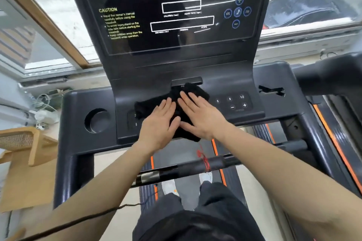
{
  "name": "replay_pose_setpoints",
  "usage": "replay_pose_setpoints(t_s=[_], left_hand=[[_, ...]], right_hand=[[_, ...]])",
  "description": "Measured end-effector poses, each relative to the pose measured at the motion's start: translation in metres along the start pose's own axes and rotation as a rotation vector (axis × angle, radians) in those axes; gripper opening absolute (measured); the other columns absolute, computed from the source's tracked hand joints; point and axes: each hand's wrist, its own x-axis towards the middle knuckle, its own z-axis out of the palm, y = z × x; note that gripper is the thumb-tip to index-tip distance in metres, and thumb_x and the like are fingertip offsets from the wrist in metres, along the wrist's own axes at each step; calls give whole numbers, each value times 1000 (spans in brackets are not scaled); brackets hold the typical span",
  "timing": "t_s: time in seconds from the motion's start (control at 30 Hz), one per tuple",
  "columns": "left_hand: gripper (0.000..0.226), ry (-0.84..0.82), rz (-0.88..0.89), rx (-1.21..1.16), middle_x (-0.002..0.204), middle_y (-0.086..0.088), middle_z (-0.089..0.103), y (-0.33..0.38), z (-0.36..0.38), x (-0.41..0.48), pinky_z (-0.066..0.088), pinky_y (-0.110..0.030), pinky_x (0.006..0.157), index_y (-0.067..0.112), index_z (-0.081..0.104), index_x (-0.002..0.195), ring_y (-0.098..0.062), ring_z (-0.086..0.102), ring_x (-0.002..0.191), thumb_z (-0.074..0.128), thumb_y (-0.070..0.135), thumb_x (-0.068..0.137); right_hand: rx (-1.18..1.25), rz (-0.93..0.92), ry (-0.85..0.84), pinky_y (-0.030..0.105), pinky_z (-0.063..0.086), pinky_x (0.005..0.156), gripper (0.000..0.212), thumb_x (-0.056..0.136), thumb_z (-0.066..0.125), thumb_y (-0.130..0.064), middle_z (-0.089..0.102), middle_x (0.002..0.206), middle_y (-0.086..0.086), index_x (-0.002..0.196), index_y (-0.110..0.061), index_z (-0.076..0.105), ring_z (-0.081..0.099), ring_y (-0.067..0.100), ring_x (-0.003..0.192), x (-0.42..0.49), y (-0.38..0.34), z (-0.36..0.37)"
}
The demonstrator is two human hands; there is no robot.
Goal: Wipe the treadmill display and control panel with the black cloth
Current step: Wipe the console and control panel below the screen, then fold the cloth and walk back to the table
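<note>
A crumpled black fabric cloth (188, 96) is spread on the dark grey plastic control panel (274, 107) of the treadmill, below the glossy black display (176, 17). It is pressed flat under the left hand (160, 123) and the right hand (201, 115), side by side, palms down, fingers extended rather than closed around it. Round numbered buttons (236, 100) are seen just right of the cloth, and a round cup holder (97, 120) lies well to its left.

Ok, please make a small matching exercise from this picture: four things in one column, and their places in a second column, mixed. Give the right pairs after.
Things:
1. black cloth
2. round cup holder
3. speed buttons
4. yellow caution text

Places:
A. left end of the console
B. under both flat hands, left hand and right hand
C. left part of the display
D. right of the cloth on the control panel

Pairs: 1-B, 2-A, 3-D, 4-C
</note>
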Motion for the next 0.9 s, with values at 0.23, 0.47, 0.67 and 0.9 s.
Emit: replay_pose_setpoints(t_s=[0.23,0.47,0.67,0.9], left_hand=[[66,-148,222,80,166,-8,13,131,29,70,13,-35,123,11,20,158,-19,11,153,31,47,104],[57,90,177,47,140,-8,60,137,56,18,53,-38,100,12,63,133,-22,58,128,73,12,77],[34,313,-143,-166,100,7,75,156,32,-23,53,-38,79,29,71,106,-22,68,97,54,20,78],[19,484,-446,-538,82,9,70,151,4,-90,52,-33,80,30,68,91,-11,64,82,61,16,79]], right_hand=[[78,356,2,43,5,126,89,88,3,-62,-10,168,12,160,-9,1,-8,28,155,-82,86,17],[149,225,255,48,36,116,69,86,61,-28,37,159,18,148,-2,43,37,36,145,-113,72,43],[523,160,418,33,52,82,31,83,61,-8,76,105,-3,109,-21,72,67,20,97,-114,58,17],[1343,109,-24,39,43,80,22,80,50,-26,65,82,8,78,-12,66,57,21,82,-122,16,-18]])
